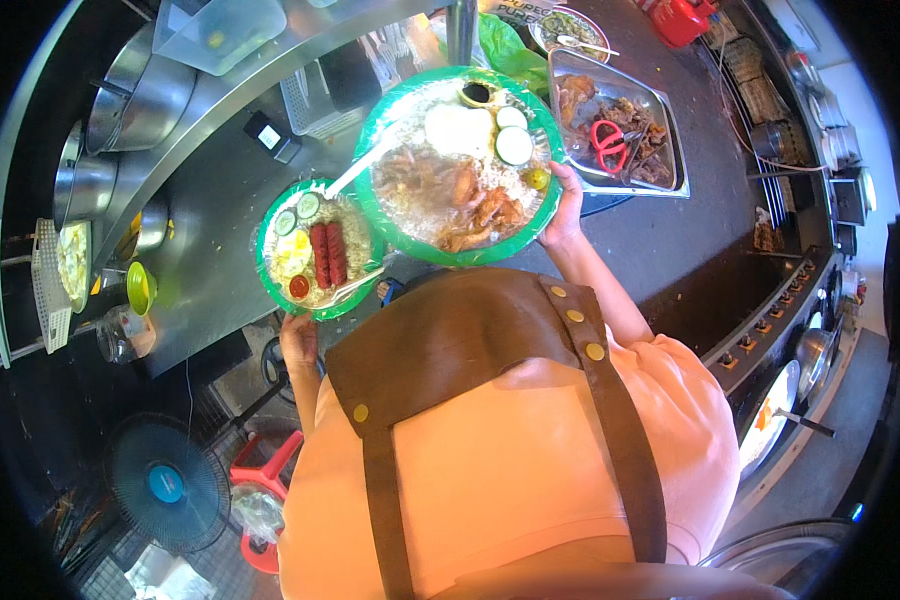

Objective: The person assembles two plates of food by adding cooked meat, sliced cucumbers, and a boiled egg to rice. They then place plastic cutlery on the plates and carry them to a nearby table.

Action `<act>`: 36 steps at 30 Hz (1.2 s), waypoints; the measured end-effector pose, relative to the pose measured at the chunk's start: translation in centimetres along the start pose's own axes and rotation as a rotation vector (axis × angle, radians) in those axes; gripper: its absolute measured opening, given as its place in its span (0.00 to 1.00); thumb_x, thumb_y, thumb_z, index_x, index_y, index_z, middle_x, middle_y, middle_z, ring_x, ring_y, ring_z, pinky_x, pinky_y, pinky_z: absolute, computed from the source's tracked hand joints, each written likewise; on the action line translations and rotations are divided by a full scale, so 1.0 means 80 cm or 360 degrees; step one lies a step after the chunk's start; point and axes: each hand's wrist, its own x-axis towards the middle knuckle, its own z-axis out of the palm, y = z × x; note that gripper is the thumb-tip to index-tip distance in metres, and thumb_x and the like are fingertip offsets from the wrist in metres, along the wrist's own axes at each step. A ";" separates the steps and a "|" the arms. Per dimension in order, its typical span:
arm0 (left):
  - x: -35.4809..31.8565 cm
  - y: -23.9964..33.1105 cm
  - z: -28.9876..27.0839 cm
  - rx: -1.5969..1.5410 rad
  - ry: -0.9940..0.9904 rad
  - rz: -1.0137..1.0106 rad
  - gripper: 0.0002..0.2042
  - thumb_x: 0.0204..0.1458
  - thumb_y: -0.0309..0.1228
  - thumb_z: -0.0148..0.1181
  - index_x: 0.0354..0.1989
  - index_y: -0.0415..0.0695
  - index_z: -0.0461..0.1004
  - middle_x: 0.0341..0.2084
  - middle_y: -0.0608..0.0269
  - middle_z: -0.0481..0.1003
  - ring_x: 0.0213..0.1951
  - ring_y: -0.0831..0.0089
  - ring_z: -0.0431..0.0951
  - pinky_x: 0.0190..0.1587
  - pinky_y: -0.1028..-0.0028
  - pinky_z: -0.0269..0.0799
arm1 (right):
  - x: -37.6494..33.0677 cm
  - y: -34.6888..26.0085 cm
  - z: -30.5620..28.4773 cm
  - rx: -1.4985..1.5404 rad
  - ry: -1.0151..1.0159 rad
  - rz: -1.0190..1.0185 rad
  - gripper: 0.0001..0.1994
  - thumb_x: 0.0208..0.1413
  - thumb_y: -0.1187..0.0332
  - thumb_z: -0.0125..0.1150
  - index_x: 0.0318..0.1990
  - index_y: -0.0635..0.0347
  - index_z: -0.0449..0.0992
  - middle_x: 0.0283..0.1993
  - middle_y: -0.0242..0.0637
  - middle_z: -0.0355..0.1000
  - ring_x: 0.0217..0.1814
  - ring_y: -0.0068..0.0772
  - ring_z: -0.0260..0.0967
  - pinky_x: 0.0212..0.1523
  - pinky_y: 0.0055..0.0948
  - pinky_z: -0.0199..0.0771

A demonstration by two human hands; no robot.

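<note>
My right hand grips the right rim of a large green plate lined with clear plastic. Rice, a fried egg, cucumber slices, browned meat pieces and a small cup of dark sauce lie on it. Lower and to the left, my left hand holds a second green plate by its near edge. This one carries two red sausages, rice, egg, cucumber slices and a little cup of red sauce. White utensils rest across both plates. The fingers beneath the plates are hidden.
Beyond the right hand sits a metal tray of cooked meat with red-handled scissors. A steel counter with a raised shelf runs along the left. Stove burners line the right; a fan stands lower left.
</note>
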 end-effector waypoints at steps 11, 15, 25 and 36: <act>-0.047 0.144 0.343 0.2232 0.0286 0.1658 0.11 0.46 0.23 0.58 0.40 0.46 0.78 0.34 0.58 0.73 0.39 0.64 0.73 0.43 0.69 0.68 | 0.007 -0.003 0.010 0.0007 -0.0017 0.0152 0.26 0.47 0.56 0.53 0.52 0.62 0.67 0.51 0.46 0.69 0.53 0.46 0.66 0.58 0.44 0.62; -0.048 0.118 0.491 0.2547 -0.0545 0.1875 0.08 0.43 0.25 0.61 0.34 0.47 0.79 0.30 0.63 0.72 0.37 0.65 0.71 0.42 0.71 0.66 | 0.004 -0.004 0.017 0.0018 -0.0050 0.0201 0.26 0.47 0.56 0.52 0.52 0.62 0.67 0.51 0.46 0.69 0.51 0.46 0.67 0.57 0.44 0.63; -0.004 0.051 0.545 0.2903 -0.0488 0.1828 0.05 0.38 0.30 0.65 0.25 0.47 0.80 0.26 0.65 0.72 0.36 0.65 0.70 0.39 0.64 0.64 | 0.004 -0.013 0.014 0.0098 -0.0156 0.0243 0.27 0.47 0.56 0.52 0.52 0.64 0.67 0.50 0.47 0.69 0.50 0.47 0.68 0.56 0.45 0.64; -0.008 0.044 0.549 0.3185 -0.0455 0.1949 0.02 0.36 0.28 0.63 0.20 0.47 0.78 0.24 0.67 0.72 0.36 0.66 0.70 0.39 0.63 0.63 | -0.001 -0.013 0.020 0.0058 -0.0176 0.0268 0.26 0.47 0.56 0.52 0.51 0.63 0.67 0.49 0.46 0.70 0.50 0.46 0.68 0.55 0.45 0.65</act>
